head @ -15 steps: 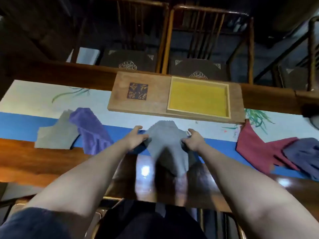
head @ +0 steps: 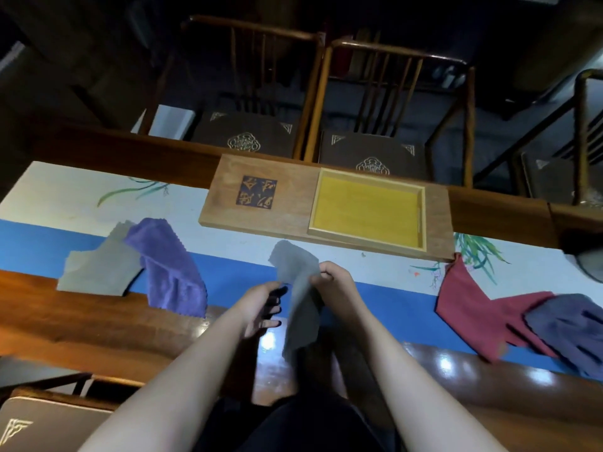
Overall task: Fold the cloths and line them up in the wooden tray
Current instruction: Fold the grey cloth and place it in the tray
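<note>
A grey cloth (head: 298, 298) hangs folded lengthwise over the table's near edge. My right hand (head: 332, 283) pinches its upper part. My left hand (head: 261, 308) is just left of the cloth with relaxed fingers, holding nothing. The wooden tray (head: 326, 210) lies at the table's far side, with a yellow-lined recess (head: 367, 210) on its right half. To the left lie another grey cloth (head: 98, 269) and a purple cloth (head: 169, 265). To the right lie a dark red cloth (head: 470, 298) and a blue-grey cloth (head: 567, 324).
A painted blue and white runner (head: 65, 210) covers the wooden table (head: 81, 324). Two wooden chairs (head: 375, 148) stand behind the table's far edge. Another chair seat (head: 42, 422) is at the near left.
The grey cloth was spread between both hands; now it is gathered into a narrow hanging strip held by my right hand, and my left hand has let go and dropped lower.
</note>
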